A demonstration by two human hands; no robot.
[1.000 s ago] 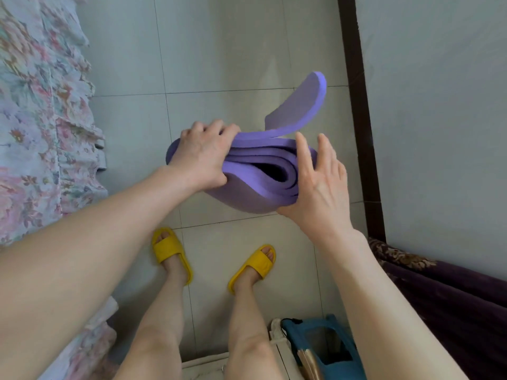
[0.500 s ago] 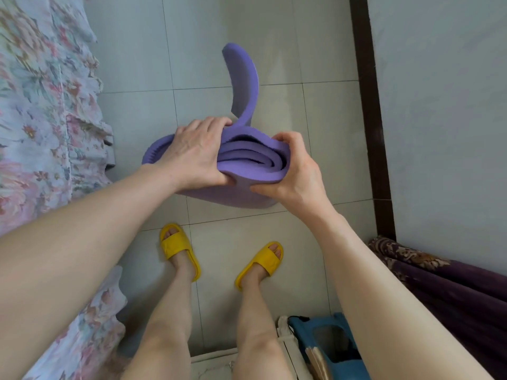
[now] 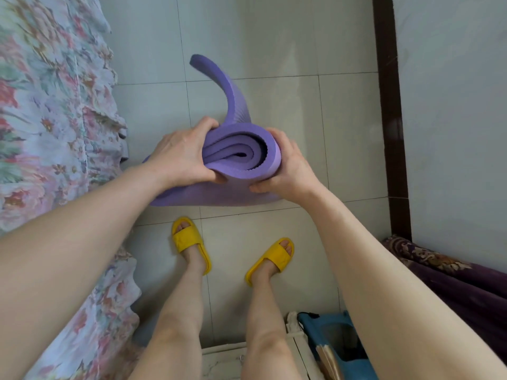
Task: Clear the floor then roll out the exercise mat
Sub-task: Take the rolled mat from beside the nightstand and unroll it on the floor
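The purple exercise mat (image 3: pixel 238 157) is still mostly rolled up. The person holds it in both hands out in front of the body, above the tiled floor (image 3: pixel 274 37) and just ahead of the feet, with the spiral end of the roll facing the camera. Its loose outer end (image 3: pixel 219 83) has come free and curls up and away from the roll.

The left hand (image 3: pixel 178 157) grips the roll's left side, its fingers (image 3: pixel 208 124) curled over the top and the thumb tucked beneath. The right hand (image 3: pixel 290 165) clamps the right side the same way, fingers (image 3: pixel 274 133) wrapped over the edge.

Below stand two feet in yellow slippers (image 3: pixel 189 242). A floral bedcover (image 3: pixel 41 105) hangs along the left, and a dark skirting board (image 3: pixel 386 105) runs along the wall on the right. A purple blanket (image 3: pixel 452 283) and a blue object (image 3: pixel 329 338) lie near the bottom right.

The clearing step looks finished, since only tiles show in the strip of floor ahead. The rolling-out has barely begun: only the end is loose. The mat has yet to be lowered to the tiles and unrolled along them.
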